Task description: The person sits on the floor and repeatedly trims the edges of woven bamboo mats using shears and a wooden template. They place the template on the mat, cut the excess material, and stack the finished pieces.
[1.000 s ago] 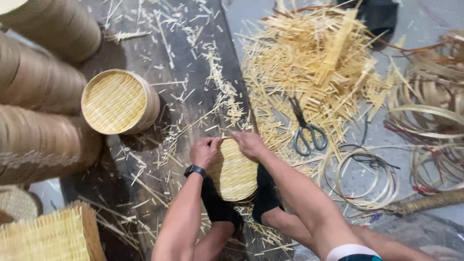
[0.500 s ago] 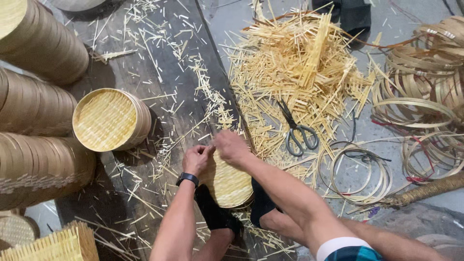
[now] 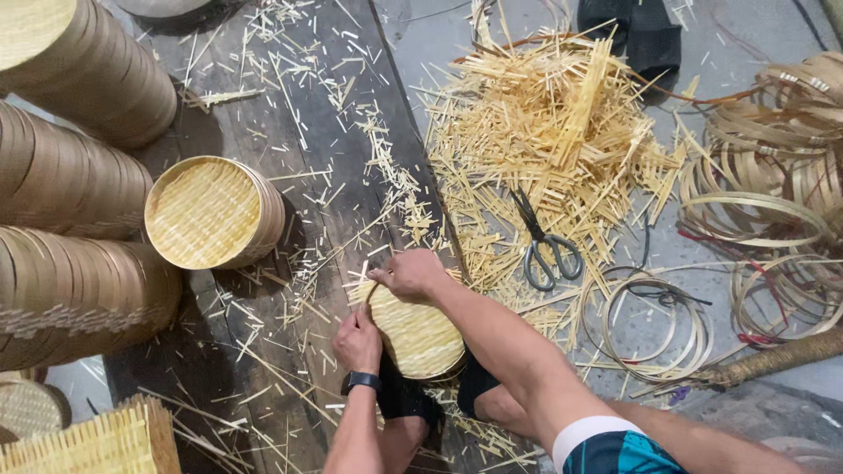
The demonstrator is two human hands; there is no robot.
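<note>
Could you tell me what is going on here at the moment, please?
A person sits on the floor with a round woven bamboo tray held between their feet. The left hand, with a watch on its wrist, grips the tray's near edge, and the right hand pinches a strip at its far rim. Scissors lie by a pile of bamboo offcuts. Stacks of finished trays stand to the left, and bamboo hoops lie to the right.

Both arms reach forward, bare, elbows bent. Left hand [image 3: 357,338] curled at the near-left edge of the woven disc [image 3: 420,333], black watch on its wrist. Right hand [image 3: 411,274] pinching at the disc's far edge, knuckles up.
</note>
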